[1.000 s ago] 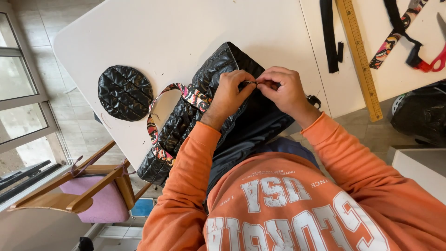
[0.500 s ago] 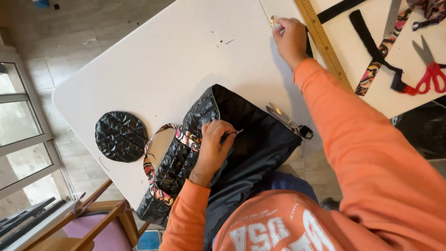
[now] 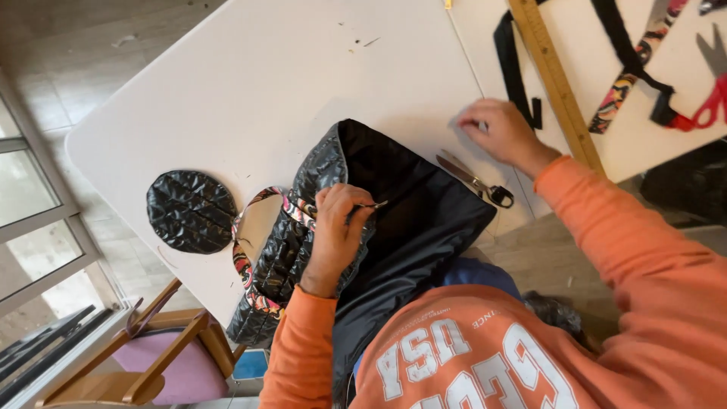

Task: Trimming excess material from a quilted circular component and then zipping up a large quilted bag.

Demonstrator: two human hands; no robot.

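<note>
Black quilted fabric sits under my left hand: it is a shiny padded bag with a smooth dark lining spilling off the near edge of the white table toward my lap. My left fingers are curled shut over the bag's upper edge, pinching the cloth, and a thin dark pin-like thing pokes out from between the fingertips toward the lining; I cannot tell exactly what it is. A patterned multicoloured strap loops out from the bag on the side away from the lining, and beyond that strap lies a round quilted black piece, apart from the bag. My right hand is well clear of the bag, out past the lining's far corner, palm down with fingers loosely bent on the tabletop, holding nothing that I can see. Small metal scissors lie just beside the lining, between the bag and that hand. Farther from the bag run a wooden ruler, black webbing and red-handled shears.
</note>
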